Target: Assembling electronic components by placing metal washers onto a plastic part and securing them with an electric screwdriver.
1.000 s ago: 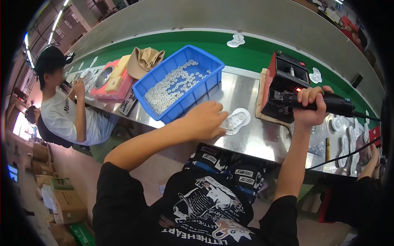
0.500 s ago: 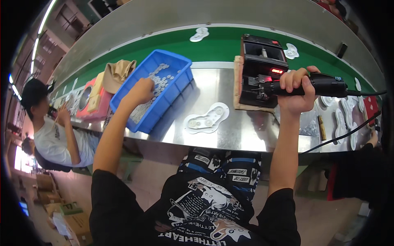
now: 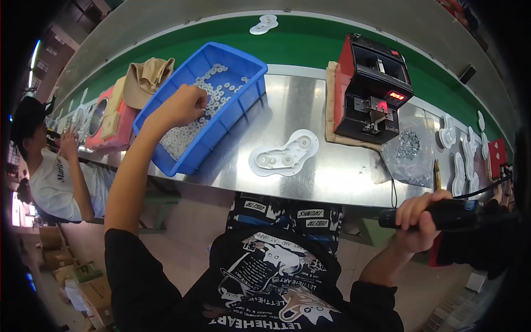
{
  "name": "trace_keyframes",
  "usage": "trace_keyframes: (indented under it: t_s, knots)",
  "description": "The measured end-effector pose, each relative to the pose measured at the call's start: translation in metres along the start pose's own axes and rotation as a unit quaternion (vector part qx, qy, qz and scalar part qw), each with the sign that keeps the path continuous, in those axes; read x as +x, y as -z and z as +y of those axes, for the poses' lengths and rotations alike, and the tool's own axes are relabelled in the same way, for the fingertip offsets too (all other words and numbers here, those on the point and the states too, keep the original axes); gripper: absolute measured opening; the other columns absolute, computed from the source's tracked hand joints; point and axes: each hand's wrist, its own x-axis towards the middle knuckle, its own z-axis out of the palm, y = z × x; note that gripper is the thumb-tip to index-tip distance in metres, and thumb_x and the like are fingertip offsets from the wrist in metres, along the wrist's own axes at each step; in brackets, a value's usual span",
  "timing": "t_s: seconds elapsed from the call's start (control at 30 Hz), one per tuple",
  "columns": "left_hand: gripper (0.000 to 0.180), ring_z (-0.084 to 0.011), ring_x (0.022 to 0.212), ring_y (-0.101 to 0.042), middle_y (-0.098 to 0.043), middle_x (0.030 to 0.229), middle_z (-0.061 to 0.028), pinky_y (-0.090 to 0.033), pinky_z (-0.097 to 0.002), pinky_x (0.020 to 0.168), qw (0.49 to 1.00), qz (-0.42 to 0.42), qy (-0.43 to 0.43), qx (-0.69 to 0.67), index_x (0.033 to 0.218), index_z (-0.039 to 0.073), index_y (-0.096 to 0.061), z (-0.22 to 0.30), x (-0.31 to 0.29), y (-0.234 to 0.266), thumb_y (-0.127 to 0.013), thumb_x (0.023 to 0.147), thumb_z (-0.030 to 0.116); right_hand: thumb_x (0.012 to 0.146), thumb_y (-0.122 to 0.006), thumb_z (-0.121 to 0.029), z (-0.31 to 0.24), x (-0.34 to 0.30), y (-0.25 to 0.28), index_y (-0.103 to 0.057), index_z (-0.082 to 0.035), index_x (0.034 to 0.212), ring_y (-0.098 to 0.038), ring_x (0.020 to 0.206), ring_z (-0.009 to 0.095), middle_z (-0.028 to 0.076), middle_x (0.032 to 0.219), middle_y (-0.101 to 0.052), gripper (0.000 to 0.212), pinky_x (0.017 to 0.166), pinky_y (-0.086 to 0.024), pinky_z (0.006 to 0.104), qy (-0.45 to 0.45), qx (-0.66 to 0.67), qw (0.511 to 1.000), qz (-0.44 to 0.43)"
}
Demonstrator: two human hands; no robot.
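My left hand [image 3: 187, 106] reaches into a blue plastic bin [image 3: 246, 102], its fingers pinched together over the small white rings [image 3: 218, 97] heaped there. What lies between those fingertips is hidden. A black electric screwdriver [image 3: 451, 217] is gripped in my right hand [image 3: 416, 224], with its tip pointing left, just off the bench's front edge. In front of me a white curved plastic part [image 3: 291, 150] lies on the metal bench, carrying several round pieces. Beyond my right hand stands a black and red screw feeder [image 3: 368, 110] with a lit red display.
A clear bag of small screws [image 3: 408, 146] lies right of the feeder, near more white parts [image 3: 459, 171]. Along the back runs a green belt [image 3: 301, 47] bearing another white part [image 3: 264, 24]. A tan cap [image 3: 146, 80] rests left of the bin, and a co-worker [image 3: 61, 171] sits beyond.
My right hand has drawn the screwdriver away from the feeder, down and toward me past the bench edge. My left hand stays inside the bin. The whole view has shifted slightly.
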Motion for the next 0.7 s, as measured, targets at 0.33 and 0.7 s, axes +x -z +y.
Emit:
trace_keyframes:
  t_s: [0.33, 0.7]
  knots:
    - [0.013, -0.0161, 0.069, -0.068, -0.071, 0.081, -0.0108, -0.053, -0.0273, 0.063, 0.904, 0.226, -0.166, -0.324, 0.088, -0.002, -0.069, 0.166, -0.071, -0.028, -0.078, 0.079, -0.002, 0.092, -0.071, -0.006, 0.05, -0.027, -0.005, -0.047, 0.007, 0.13, -0.067, 0.087, 0.022, 0.018, 0.102, -0.065, 0.047, 0.081, -0.055, 0.0335, 0.331, -0.518, 0.708, 0.347]
    - [0.016, -0.013, 0.077, -0.064, -0.068, 0.097, -0.0135, -0.053, -0.0239, 0.063, 0.595, 0.156, -0.034, -0.788, 0.096, -0.004, -0.062, 0.238, -0.075, -0.122, -0.075, 0.088, -0.006, 0.097, -0.068, -0.004, 0.074, -0.021, -0.103, -0.067, 0.006, 0.11, -0.064, 0.074, 0.011, 0.009, 0.092, -0.07, 0.016, 0.063, -0.051, 0.0229, -0.124, -0.325, 0.934, -0.078]
